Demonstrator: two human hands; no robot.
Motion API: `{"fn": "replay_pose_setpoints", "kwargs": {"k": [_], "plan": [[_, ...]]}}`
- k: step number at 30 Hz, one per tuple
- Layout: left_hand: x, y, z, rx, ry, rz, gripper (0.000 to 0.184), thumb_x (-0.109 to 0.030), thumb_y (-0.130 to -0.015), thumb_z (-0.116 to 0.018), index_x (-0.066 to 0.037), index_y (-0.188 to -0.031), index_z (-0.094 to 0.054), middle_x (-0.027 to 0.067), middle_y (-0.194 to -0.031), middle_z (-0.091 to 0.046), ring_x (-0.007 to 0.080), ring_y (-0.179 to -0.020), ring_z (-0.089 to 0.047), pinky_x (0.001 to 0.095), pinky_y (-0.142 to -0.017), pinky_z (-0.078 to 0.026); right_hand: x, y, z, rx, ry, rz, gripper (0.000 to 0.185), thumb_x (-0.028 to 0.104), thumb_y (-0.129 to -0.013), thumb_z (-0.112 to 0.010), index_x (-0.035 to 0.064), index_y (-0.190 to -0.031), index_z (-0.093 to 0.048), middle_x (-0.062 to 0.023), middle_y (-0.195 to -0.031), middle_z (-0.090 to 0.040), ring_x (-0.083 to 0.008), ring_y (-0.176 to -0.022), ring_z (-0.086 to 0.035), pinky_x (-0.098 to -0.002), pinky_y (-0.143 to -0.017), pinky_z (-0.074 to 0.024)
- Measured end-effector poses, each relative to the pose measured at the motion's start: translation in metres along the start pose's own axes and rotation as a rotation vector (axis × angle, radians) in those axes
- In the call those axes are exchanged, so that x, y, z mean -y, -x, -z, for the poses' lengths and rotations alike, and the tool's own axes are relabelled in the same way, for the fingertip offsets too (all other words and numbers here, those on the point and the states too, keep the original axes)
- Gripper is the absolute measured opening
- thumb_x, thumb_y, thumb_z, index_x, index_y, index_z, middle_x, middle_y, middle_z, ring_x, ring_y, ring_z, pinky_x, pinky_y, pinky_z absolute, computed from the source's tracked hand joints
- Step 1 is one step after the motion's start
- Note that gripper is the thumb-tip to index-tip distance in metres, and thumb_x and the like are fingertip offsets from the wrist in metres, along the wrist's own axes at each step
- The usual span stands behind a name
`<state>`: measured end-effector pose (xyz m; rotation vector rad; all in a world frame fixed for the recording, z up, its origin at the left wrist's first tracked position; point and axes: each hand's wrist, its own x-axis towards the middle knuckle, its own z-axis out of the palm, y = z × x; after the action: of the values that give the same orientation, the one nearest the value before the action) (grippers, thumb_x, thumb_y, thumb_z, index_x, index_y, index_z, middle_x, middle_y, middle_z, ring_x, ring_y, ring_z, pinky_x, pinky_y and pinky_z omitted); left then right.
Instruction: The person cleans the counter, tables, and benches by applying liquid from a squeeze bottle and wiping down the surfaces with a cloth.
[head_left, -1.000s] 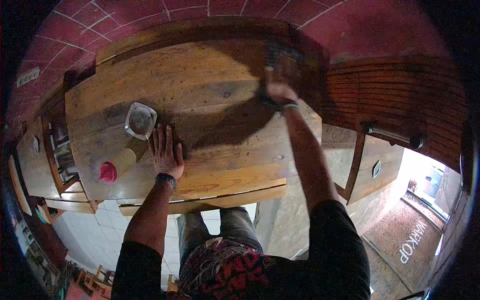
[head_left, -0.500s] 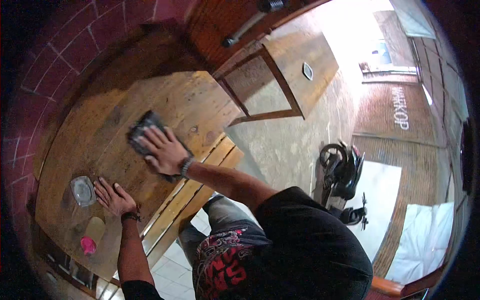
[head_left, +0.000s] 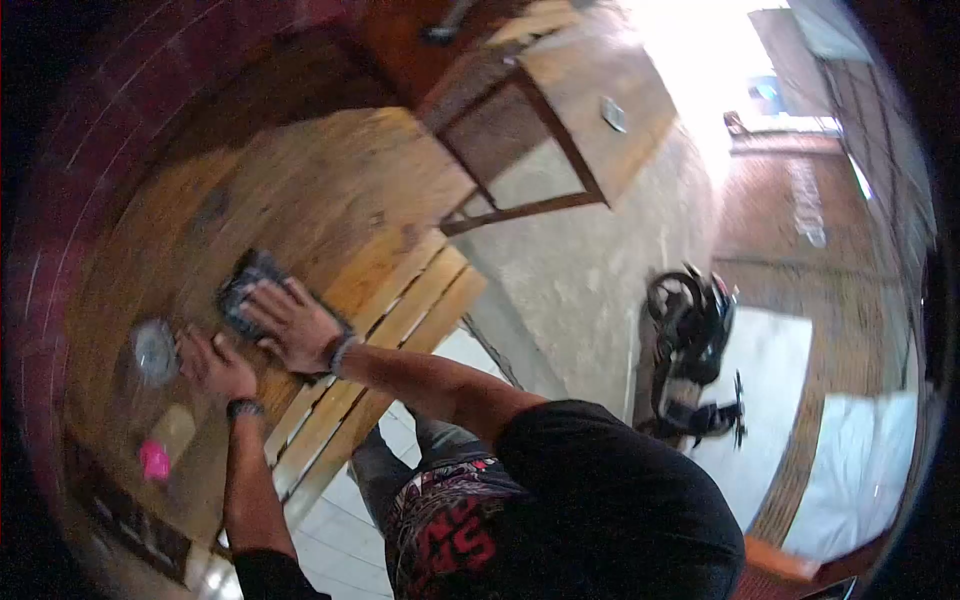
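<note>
My right hand (head_left: 297, 327) presses a dark, folded cloth (head_left: 243, 272) onto the wooden table (head_left: 330, 170). Its fingers reach across the cloth, which is partly hidden under the palm. Close by on the left, my left hand (head_left: 218, 368) rests on the tabletop with its fingers stretched out and holds nothing. Just beyond its fingertips sits a clear glass ashtray (head_left: 154, 352), apart from them or nearly touching; blur hides which. Nearer the table's left end is a small tan container with a bright pink top (head_left: 155, 460).
A slatted wooden bench (head_left: 400, 318) runs along the table's near side. A second wooden table (head_left: 630, 85) bears another small dish (head_left: 613, 114). A black motorbike (head_left: 690, 330) stands on the concrete floor to the right. A tiled red wall (head_left: 110, 130) borders the table's far side.
My right hand has slid the cloth left across the table, closer to my left hand. My left hand stays beside the ashtray. The whole view has shifted slightly and blurred.
</note>
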<state>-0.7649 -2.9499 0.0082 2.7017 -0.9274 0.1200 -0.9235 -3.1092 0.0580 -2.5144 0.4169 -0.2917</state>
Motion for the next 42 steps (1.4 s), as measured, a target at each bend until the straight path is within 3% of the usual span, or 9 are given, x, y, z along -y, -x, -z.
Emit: {"fn": "replay_pose_setpoints", "kwargs": {"k": [4,8,13,19,27,34,36,40,42], "plan": [[-0.012,0.035,0.008,-0.007,0.168,-0.041,0.066,-0.045,-0.111,-0.040,-0.005,-0.163,-0.037,0.0215,-0.172,-0.029,0.0426,-0.160,-0.023,0.0576,-0.131,-0.015,0.003,-0.016,0.027,0.036,0.026,-0.020,0.065,0.037,-0.095,-0.063,0.0098,-0.153,-0.051,-0.0202,-0.161,-0.047,-0.0393,-0.153,-0.037,-0.0617,-0.123,-0.0250],[-0.019,0.069,0.037,0.023,0.210,0.006,0.064,-0.036,-0.108,-0.052,-0.005,-0.162,-0.040,0.0215,-0.170,-0.034,0.0421,-0.159,-0.027,0.0551,-0.129,-0.020,-0.014,-0.085,-0.004,-0.052,0.318,-0.023,0.065,0.045,-0.106,-0.045,0.0095,-0.160,-0.045,-0.0198,-0.167,-0.040,-0.0396,-0.155,-0.035,-0.0649,-0.124,-0.0219],[0.001,0.034,0.055,0.073,0.397,0.162,0.062,-0.031,-0.104,-0.062,-0.009,-0.159,-0.045,0.0225,-0.158,-0.049,0.0433,-0.146,-0.045,0.0558,-0.123,-0.031,-0.001,-0.110,-0.015,-0.094,0.305,-0.045,0.065,0.042,-0.108,-0.042,0.0100,-0.164,-0.038,-0.0179,-0.171,-0.033,-0.0389,-0.158,-0.030,-0.0641,-0.125,-0.0211],[-0.002,-0.064,0.064,-0.164,0.098,0.436,0.092,-0.046,-0.091,-0.077,-0.011,-0.164,-0.032,0.0237,-0.166,-0.032,0.0465,-0.152,-0.030,0.0628,-0.122,-0.025,0.019,-0.017,0.006,0.120,0.270,-0.001,0.065,0.043,-0.108,-0.045,0.0143,-0.166,-0.035,-0.0169,-0.173,-0.029,-0.0382,-0.159,-0.027,-0.0641,-0.125,-0.0209],[0.039,-0.114,0.033,0.269,0.027,0.777,0.117,-0.068,-0.085,-0.074,-0.011,-0.169,-0.015,0.0262,-0.170,-0.022,0.0504,-0.155,-0.023,0.0628,-0.126,-0.022,0.018,-0.018,0.011,0.139,0.235,-0.057,0.069,0.042,-0.106,-0.047,0.0152,-0.167,-0.031,-0.0136,-0.174,-0.026,-0.0332,-0.161,-0.022,-0.0627,-0.127,-0.0168],[-0.068,-0.152,0.026,0.261,-0.085,0.574,0.122,-0.083,-0.083,-0.064,-0.010,-0.169,-0.017,0.0295,-0.169,-0.024,0.0493,-0.156,-0.024,0.0628,-0.126,-0.023,0.013,-0.017,0.008,0.135,0.143,-0.059,0.069,0.041,-0.105,-0.046,0.0157,-0.167,-0.030,-0.0119,-0.175,-0.024,-0.0311,-0.162,-0.020,-0.0603,-0.128,-0.0163],[-0.092,-0.170,-0.001,0.355,0.006,0.534,0.133,-0.096,-0.076,-0.055,-0.007,-0.169,-0.019,0.0281,-0.174,-0.011,0.0496,-0.160,-0.010,0.0671,-0.127,-0.007,0.011,-0.016,0.012,0.145,0.125,-0.060,0.070,0.045,-0.105,-0.046,0.0163,-0.167,-0.032,-0.0136,-0.175,-0.023,-0.0333,-0.162,-0.019,-0.0615,-0.128,-0.0144],[-0.189,-0.197,-0.001,0.447,0.069,0.402,0.139,-0.083,-0.078,-0.071,-0.004,-0.170,-0.003,0.0301,-0.172,-0.018,0.0480,-0.159,-0.018,0.0622,-0.128,-0.015,0.008,-0.014,0.009,0.362,0.279,-0.022,0.076,0.054,-0.103,-0.044,0.0143,-0.166,-0.034,-0.0128,-0.173,-0.028,-0.0344,-0.163,-0.017,-0.0665,-0.127,-0.0112],[-0.222,-0.197,0.000,0.512,0.134,0.377,0.140,-0.081,-0.077,-0.073,0.000,-0.169,-0.005,0.0316,-0.173,-0.014,0.0479,-0.160,-0.015,0.0613,-0.128,-0.013,0.004,-0.011,0.002,0.458,0.389,0.002,0.093,0.071,-0.095,-0.047,0.0138,-0.167,-0.033,-0.0128,-0.175,-0.026,-0.0364,-0.163,-0.016,-0.0688,-0.126,-0.0072]]}}
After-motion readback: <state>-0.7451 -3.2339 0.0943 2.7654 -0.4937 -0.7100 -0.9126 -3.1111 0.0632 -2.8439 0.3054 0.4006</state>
